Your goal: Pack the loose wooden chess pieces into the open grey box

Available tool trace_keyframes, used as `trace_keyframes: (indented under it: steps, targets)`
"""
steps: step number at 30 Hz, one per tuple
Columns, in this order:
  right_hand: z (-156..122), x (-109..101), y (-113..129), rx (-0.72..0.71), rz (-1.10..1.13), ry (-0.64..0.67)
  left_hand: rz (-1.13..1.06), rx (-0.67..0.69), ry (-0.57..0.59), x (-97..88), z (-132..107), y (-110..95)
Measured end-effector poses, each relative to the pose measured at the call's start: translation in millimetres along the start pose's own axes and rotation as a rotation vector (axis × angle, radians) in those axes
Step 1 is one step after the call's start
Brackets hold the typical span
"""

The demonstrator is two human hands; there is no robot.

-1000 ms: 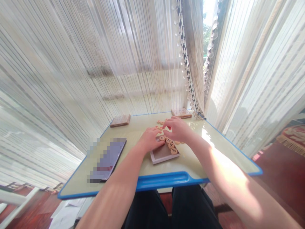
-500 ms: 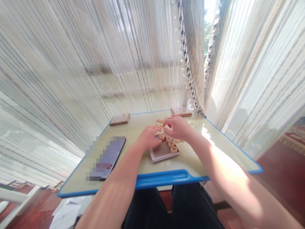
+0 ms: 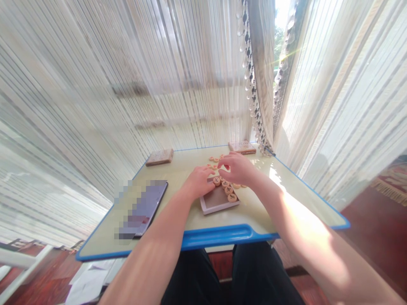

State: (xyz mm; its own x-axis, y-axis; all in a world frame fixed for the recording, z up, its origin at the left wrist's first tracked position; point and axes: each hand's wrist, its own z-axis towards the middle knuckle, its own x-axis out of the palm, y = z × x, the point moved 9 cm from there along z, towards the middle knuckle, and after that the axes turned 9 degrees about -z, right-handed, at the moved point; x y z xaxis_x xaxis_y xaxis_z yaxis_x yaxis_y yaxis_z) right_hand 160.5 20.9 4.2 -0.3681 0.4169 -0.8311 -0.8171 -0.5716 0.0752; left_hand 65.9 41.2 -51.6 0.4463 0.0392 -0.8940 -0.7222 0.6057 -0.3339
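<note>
A shallow box (image 3: 219,207) with a pale rim lies on the small table, holding several round wooden Chinese chess pieces (image 3: 228,189) with dark characters along its right and far sides. My left hand (image 3: 199,183) is over the box's far left corner, fingers spread and thumb close to one chess piece (image 3: 216,181); I cannot tell if they touch. Beyond the box's far right corner hovers my right hand (image 3: 238,167), thumb and forefinger curved with a gap between them. More chess pieces (image 3: 216,160) lie on the tabletop past both hands, some partly hidden by my right hand.
The table (image 3: 181,212) has a blue edge (image 3: 219,235). A dark flat tablet-like device (image 3: 148,209), partly pixelated, lies at left. Two flat boxes stand at the far corners, left (image 3: 160,157) and right (image 3: 242,147). String curtains (image 3: 190,84) hang behind.
My left thumb has drawn slightly back and up, out of the box's middle towards its far edge. My right hand has hardly moved, and the pieces in the box look the same.
</note>
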Motion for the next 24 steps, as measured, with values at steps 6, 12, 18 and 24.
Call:
trace_keyframes:
  steps: [6,12,18,24]
  targets:
    - [-0.2,4.1,-2.0,0.019,-0.014,0.017,0.000,0.024,-0.020,-0.5,0.8,-0.9]
    - [1.7,19.9,-20.6,0.122,-0.082,0.101,0.025,-0.115,-0.096,-12.0,0.1,15.9]
    - [-12.9,50.3,-22.5,0.132,0.129,0.419,0.057,-0.227,-0.122,-20.4,-2.1,33.1]
    - [-28.6,59.7,-5.3,-0.005,0.287,0.604,0.016,-0.232,-0.111,-13.5,-0.4,49.5]
